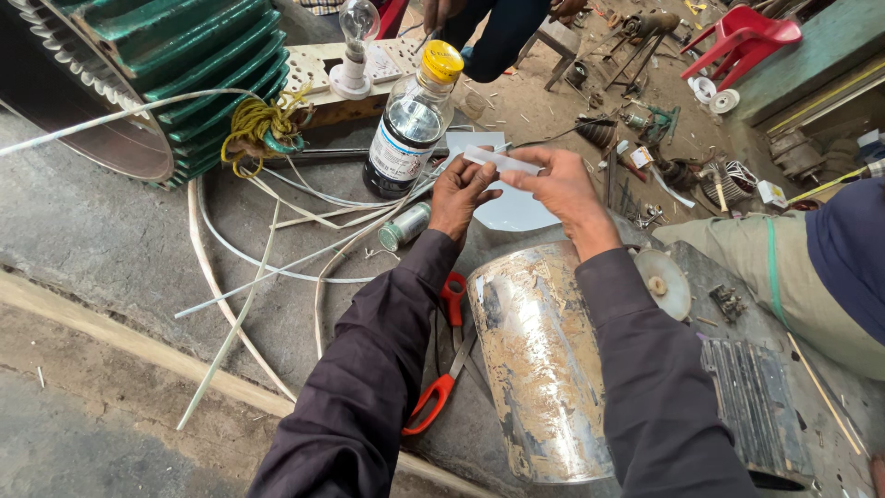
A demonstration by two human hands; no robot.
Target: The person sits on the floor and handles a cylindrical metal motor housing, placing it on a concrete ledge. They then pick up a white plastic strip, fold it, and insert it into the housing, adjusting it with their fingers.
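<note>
The head camera is looking down at two hands in dark sleeves. Both hands are holding one thin white strip up in the air. The left hand is pinching the strip at its left end with fingers curled around it. The right hand is gripping the strip at its right end, with the thumb pressing on top. The strip is lying almost flat between the two hands, above a pale sheet on the concrete floor.

Just behind the hands, a clear bottle with a yellow cap and dark liquid is standing upright. A light bulb in a white holder is standing just beside it, to the left. A big green motor is sitting at the top left, with a knot of yellow rope touching it. Long white strips are lying all over the floor. A small silver spool is lying near the left hand.

Between the two arms, a worn shiny metal drum is lying on its side. Red-handled scissors are lying just beside it, under the left arm. Another person's knee in tan trousers is showing at the right. A red plastic chair is standing far back.
</note>
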